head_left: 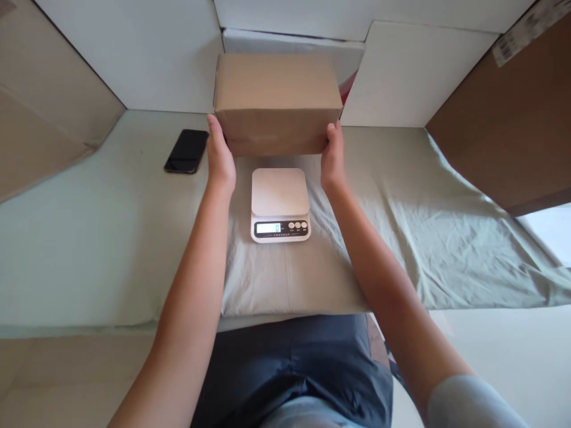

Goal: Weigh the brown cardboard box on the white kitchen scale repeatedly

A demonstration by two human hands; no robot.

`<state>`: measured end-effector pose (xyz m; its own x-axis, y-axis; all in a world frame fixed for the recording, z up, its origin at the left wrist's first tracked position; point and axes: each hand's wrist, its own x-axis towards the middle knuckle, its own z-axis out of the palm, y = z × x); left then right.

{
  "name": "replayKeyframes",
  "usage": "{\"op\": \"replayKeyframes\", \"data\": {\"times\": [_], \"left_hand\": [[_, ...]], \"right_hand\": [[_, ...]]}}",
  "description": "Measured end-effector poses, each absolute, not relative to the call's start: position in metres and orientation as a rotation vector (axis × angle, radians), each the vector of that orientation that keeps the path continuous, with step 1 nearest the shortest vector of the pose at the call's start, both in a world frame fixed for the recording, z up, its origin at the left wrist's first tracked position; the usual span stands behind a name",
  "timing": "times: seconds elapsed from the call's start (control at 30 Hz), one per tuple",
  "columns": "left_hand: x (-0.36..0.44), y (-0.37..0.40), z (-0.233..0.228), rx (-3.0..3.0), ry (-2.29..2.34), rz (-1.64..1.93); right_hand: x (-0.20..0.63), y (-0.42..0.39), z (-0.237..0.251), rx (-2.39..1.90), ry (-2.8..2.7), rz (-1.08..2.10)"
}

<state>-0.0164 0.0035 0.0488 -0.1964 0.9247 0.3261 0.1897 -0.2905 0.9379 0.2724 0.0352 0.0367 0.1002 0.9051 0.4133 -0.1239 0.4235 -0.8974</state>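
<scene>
Soft, even daylight, faint shadows, sharp centre, wide-angle stretching towards the edges, no glare.

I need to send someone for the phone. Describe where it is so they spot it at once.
Start at the pale green cloth spread over the work surface, with the white kitchen scale at its middle. Look beyond the scale and to the left, past the left hand gripping the cardboard box. The phone lies flat there, the only black, glossy slab in sight.
</scene>
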Motion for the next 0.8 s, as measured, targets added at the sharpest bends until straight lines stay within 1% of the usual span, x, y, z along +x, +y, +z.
{"op": "replayKeyframes", "data": {"times": [0.1,0.23,0.4,0.5,0.6,0.8], "left_hand": [[-0.018,-0.012,0.069,1.337,1.235,1.695],[-0.019,-0.052,0.078,1.389,1.111,1.689],[-0.008,-0.118,0.061,1.337,1.047,1.649],[0.000,-0.144,0.047,1.283,1.102,1.674],[0.002,-0.156,0.037,1.289,1.165,1.711],[0.001,-0.166,0.024,1.235,1.238,1.731]], "right_hand": [[0.268,0.020,0.058,-0.828,-1.269,0.860],[0.271,-0.028,0.075,-0.821,-1.304,0.804],[0.286,-0.110,0.063,-0.881,-1.318,0.821],[0.288,-0.142,0.050,-0.896,-1.275,0.866],[0.283,-0.154,0.042,-0.891,-1.271,0.879],[0.282,-0.152,0.036,-0.859,-1.289,0.908]]}}
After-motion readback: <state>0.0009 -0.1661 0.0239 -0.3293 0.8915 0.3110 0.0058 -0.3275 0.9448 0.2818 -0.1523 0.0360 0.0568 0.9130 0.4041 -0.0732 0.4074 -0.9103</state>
